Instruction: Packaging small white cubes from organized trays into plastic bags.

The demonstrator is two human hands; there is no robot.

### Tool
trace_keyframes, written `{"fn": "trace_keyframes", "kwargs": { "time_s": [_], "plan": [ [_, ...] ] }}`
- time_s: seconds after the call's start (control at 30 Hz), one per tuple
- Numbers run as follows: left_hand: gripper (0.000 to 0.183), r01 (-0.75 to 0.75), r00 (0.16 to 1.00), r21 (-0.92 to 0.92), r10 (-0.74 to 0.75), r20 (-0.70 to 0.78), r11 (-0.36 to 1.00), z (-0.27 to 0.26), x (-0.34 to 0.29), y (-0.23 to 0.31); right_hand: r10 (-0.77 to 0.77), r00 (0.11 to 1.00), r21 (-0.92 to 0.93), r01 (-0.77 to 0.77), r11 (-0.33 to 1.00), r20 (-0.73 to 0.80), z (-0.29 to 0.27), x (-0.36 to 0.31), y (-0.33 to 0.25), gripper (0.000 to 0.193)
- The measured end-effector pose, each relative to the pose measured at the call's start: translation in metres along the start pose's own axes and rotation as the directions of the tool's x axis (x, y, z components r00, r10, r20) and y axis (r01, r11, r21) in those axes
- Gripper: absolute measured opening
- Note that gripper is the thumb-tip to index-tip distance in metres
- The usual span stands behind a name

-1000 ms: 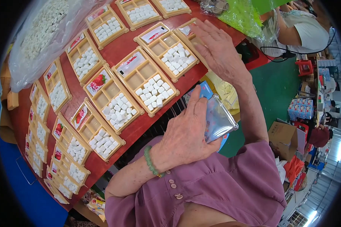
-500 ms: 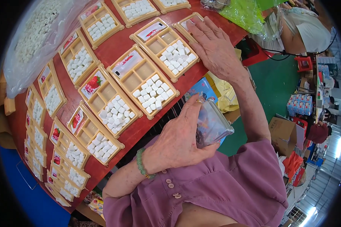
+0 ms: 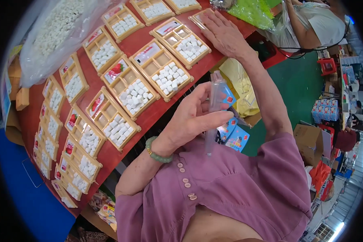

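Note:
My left hand [image 3: 184, 121], with a green bead bracelet at its wrist, grips a clear plastic cover [image 3: 211, 139] in front of my body. The cover stands nearly edge-on, with the thumb on one side and the fingers on the other. My right hand [image 3: 225, 35] lies flat, fingers stretched, over a tan tray [image 3: 196, 19] at the table's edge; it hides most of that tray. Beside it is a tan compartment tray [image 3: 159, 31] with white cubes [image 3: 190, 48] and a printed packet. A similar tray [image 3: 149, 66] of cubes lies closer to my left hand.
Several more filled trays stand in rows on the red table [image 3: 127, 155]. A big clear bag of white cubes [image 3: 62, 30] sits at the far left. Blue printed cards [image 3: 236, 137] and a yellow bag [image 3: 242, 92] are below the table edge. A person [image 3: 316, 24] sits at the upper right.
My left hand has turned the clear cover from face-on to nearly edge-on. The right hand stays on the tray. The whole view has shifted slightly.

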State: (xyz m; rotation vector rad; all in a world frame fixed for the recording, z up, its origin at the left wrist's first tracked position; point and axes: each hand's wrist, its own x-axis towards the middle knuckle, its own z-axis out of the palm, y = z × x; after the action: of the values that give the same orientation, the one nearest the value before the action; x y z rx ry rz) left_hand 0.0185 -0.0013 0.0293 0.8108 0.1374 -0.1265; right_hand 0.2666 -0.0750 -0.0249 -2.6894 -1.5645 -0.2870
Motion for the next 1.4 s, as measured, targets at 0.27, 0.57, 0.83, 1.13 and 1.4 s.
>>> {"fn": "trace_keyframes", "kwargs": {
  "time_s": [0.27,0.57,0.83,1.13,1.4],
  "plan": [
    [0.049,-0.07,0.997,-0.151,0.073,0.017,0.986,-0.011,-0.015,-0.008,0.109,0.986,0.052,-0.116,0.992,0.129,-0.016,0.003,-0.012,0.068],
    [0.05,-0.087,0.996,-0.321,0.094,0.009,0.943,-0.02,-0.016,-0.01,0.093,0.991,0.192,-0.109,0.975,0.092,-0.026,-0.008,-0.006,0.067],
    [0.046,-0.122,0.992,-0.393,0.094,-0.089,0.911,-0.025,-0.01,-0.013,0.053,0.995,0.899,-0.101,0.427,0.087,-0.122,-0.062,-0.066,0.036],
    [0.047,-0.271,0.96,-0.253,0.242,-0.138,0.929,-0.025,-0.003,-0.009,-0.133,0.949,0.954,-0.269,0.135,0.286,-0.117,-0.103,-0.105,0.014],
    [0.056,-0.237,0.969,-0.257,0.212,-0.123,0.937,-0.026,-0.004,-0.006,-0.215,0.884,0.854,-0.46,-0.245,0.415,-0.103,-0.107,-0.097,0.01]
  ]
}}
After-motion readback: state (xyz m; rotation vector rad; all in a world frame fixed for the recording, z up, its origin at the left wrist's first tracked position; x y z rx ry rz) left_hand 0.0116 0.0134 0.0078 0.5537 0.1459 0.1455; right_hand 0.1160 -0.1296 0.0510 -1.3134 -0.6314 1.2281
